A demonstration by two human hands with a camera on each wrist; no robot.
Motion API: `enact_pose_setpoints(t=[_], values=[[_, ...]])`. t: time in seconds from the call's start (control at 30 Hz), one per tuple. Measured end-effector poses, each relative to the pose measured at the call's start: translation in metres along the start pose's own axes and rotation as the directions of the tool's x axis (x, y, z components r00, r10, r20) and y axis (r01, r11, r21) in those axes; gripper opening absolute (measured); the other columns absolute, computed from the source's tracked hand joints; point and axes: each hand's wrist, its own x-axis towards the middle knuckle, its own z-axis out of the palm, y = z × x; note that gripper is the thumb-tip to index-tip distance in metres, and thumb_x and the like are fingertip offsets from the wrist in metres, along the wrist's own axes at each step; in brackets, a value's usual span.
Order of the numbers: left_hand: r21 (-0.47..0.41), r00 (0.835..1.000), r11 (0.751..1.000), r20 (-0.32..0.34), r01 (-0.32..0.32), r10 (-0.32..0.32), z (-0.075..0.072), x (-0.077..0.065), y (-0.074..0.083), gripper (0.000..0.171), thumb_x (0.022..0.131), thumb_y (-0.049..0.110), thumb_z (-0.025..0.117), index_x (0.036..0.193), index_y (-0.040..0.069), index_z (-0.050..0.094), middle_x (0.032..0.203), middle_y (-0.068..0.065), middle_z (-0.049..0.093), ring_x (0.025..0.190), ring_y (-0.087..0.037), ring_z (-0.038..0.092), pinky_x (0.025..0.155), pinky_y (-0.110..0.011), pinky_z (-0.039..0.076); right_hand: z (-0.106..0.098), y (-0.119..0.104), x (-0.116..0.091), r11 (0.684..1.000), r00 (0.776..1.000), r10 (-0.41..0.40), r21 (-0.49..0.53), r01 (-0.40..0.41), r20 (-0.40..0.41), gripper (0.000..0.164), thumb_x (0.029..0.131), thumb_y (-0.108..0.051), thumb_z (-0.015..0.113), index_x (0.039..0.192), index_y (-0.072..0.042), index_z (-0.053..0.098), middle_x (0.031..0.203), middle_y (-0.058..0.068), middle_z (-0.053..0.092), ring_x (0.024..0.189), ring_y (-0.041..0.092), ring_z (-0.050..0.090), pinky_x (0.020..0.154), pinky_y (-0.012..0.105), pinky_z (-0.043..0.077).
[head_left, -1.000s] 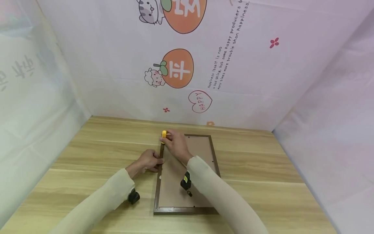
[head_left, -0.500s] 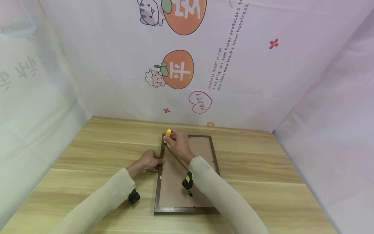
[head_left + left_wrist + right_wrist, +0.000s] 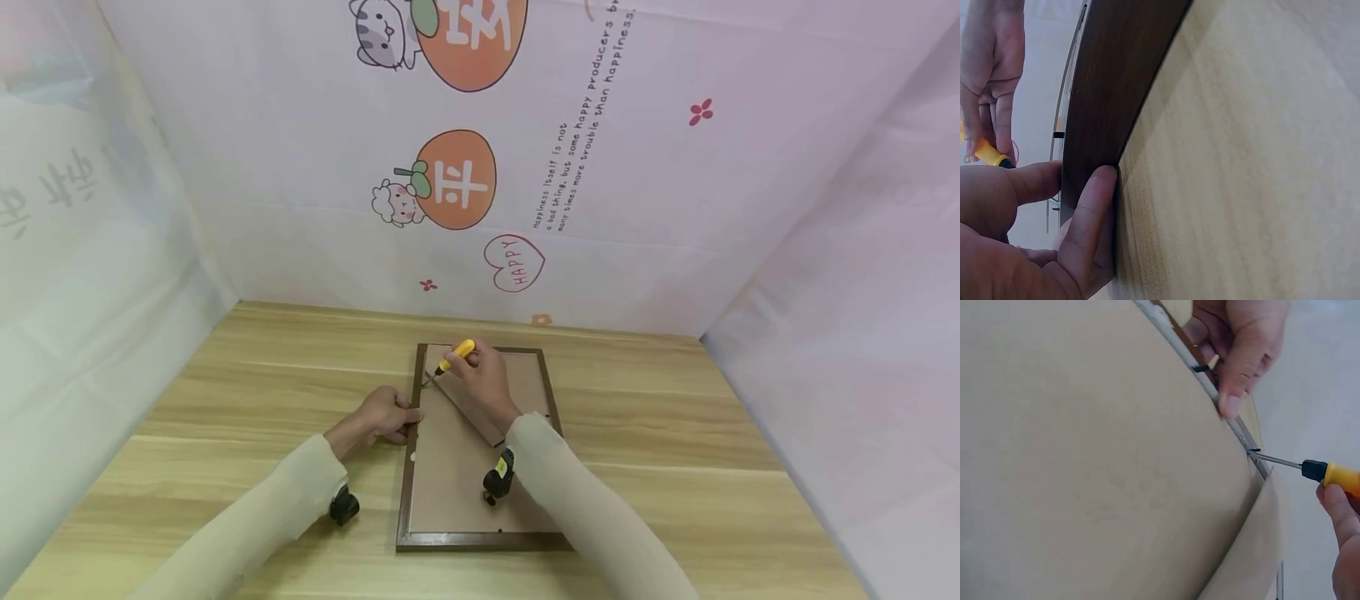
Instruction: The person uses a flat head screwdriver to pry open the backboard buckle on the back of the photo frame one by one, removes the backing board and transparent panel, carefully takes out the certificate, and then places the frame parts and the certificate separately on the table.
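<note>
A picture frame with a dark brown rim and a tan backing board lies back side up on the table. My left hand grips its left rim, thumb on top and fingers against the outer side. In my right hand is a yellow-handled screwdriver, held slantwise over the frame's upper left part. The right wrist view shows its metal shaft reaching a small black tab at the rim's inner edge. Another black tab sits near my left thumb.
A tan flap, apparently a stand leg, lies diagonally on the backing board beneath my right hand. The wood-grain table extends on both sides of the frame. White printed sheets enclose the back and sides.
My right hand has moved right and slightly down, and the screwdriver has tilted from nearly upright to a slant, handle toward the right. The left hand keeps its grip on the rim.
</note>
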Motion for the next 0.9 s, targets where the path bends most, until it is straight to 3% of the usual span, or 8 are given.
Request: enact_pose_setpoints(t=[0.23, 0.33, 0.53, 0.73, 0.83, 0.9], values=[[-0.011, 1.0, 1.0, 0.007, -0.002, 0.002, 0.0, 0.0, 0.002, 0.015, 0.093, 0.011, 0.066, 0.088, -0.002, 0.061, 0.083, -0.011, 0.065, 0.067, -0.018, 0.067, 0.062, -0.031, 0.061, 0.004, -0.012, 0.0, 0.974, 0.986, -0.168, -0.151, 0.166, 0.0, 0.019, 0.094, -0.019, 0.066, 0.108, -0.005, 0.066, 0.104, 0.01, 0.074, 0.095, 0.02, 0.072, 0.079, 0.029, 0.06], [-0.015, 1.0, 1.0, 0.021, -0.008, 0.009, -0.001, 0.001, 0.001, 0.015, 0.093, 0.011, 0.066, 0.089, -0.003, 0.064, 0.08, -0.011, 0.065, 0.066, -0.017, 0.066, 0.061, -0.03, 0.061, 0.002, -0.019, 0.001, 0.972, 0.982, -0.188, -0.142, 0.185, -0.006, 0.018, 0.094, -0.017, 0.066, 0.106, -0.004, 0.066, 0.102, 0.01, 0.074, 0.094, 0.02, 0.072, 0.079, 0.032, 0.061], [-0.013, 0.998, 1.0, 0.057, 0.002, -0.001, -0.008, 0.004, -0.001, 0.019, 0.092, 0.014, 0.068, 0.08, 0.0, 0.064, 0.076, -0.008, 0.063, 0.062, -0.017, 0.064, 0.061, -0.03, 0.061, -0.012, -0.019, -0.003, 0.998, 0.998, -0.067, 0.002, 0.067, -0.01, 0.024, 0.094, -0.017, 0.066, 0.113, -0.001, 0.065, 0.108, 0.013, 0.074, 0.102, 0.021, 0.071, 0.084, 0.032, 0.06], [0.035, 0.998, 0.999, 0.056, -0.005, 0.003, -0.018, 0.011, 0.007, 0.024, 0.097, 0.019, 0.062, 0.09, -0.003, 0.067, 0.089, -0.011, 0.062, 0.071, -0.02, 0.064, 0.067, -0.031, 0.061, -0.039, -0.017, -0.015, 0.996, 0.999, 0.025, 0.089, -0.023, -0.025, 0.022, 0.096, -0.022, 0.064, 0.11, -0.006, 0.063, 0.109, 0.014, 0.073, 0.106, 0.022, 0.07, 0.088, 0.031, 0.059], [0.1, 0.999, 0.994, 0.024, -0.049, 0.047, -0.024, 0.014, 0.014, 0.033, 0.098, 0.018, 0.059, 0.069, 0.003, 0.061, 0.079, -0.005, 0.063, 0.056, -0.012, 0.054, 0.051, -0.024, 0.053, -0.053, -0.013, -0.021, 0.991, 0.998, 0.061, 0.12, -0.057, -0.03, 0.029, 0.096, -0.024, 0.064, 0.114, -0.002, 0.061, 0.112, 0.016, 0.072, 0.107, 0.024, 0.07, 0.088, 0.029, 0.058], [0.188, 0.995, 0.978, -0.004, -0.092, 0.095, -0.029, 0.018, 0.019, 0.036, 0.099, 0.018, 0.057, 0.065, 0.005, 0.055, 0.067, -0.002, 0.059, 0.048, -0.009, 0.045, 0.046, -0.022, 0.044, -0.06, -0.009, -0.025, 0.985, 0.996, 0.083, 0.157, -0.077, -0.033, 0.032, 0.096, -0.022, 0.064, 0.118, 0.001, 0.059, 0.115, 0.019, 0.071, 0.108, 0.025, 0.07, 0.088, 0.027, 0.058]])
